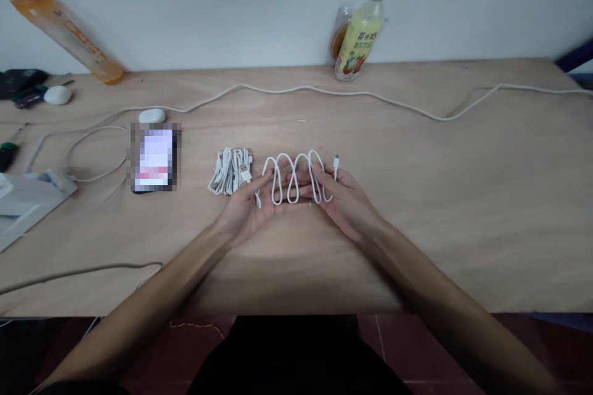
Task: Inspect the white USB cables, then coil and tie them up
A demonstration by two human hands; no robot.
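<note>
A white charging cable (pixel 293 180) is spread in loose zigzag loops between my two hands, just above the table. My left hand (pixel 250 210) holds its left end, thumb over the cable and fingers stretched underneath the loops. On the other side my right hand (pixel 345 200) pinches the right-hand loops between thumb and fingers. A connector plug (pixel 336 162) sticks up beside my right index finger. Close to my left thumb lies a pile of bundled white cables (pixel 230 171).
A phone (pixel 155 159) and a white earbud case (pixel 152 116) lie to the left. One long white cord (pixel 296 89) crosses the table's back. An orange drink bottle (pixel 69 37) and a yellow-labelled bottle (pixel 361 37) stand by the wall. A white plastic bag (pixel 28 197) sits at far left.
</note>
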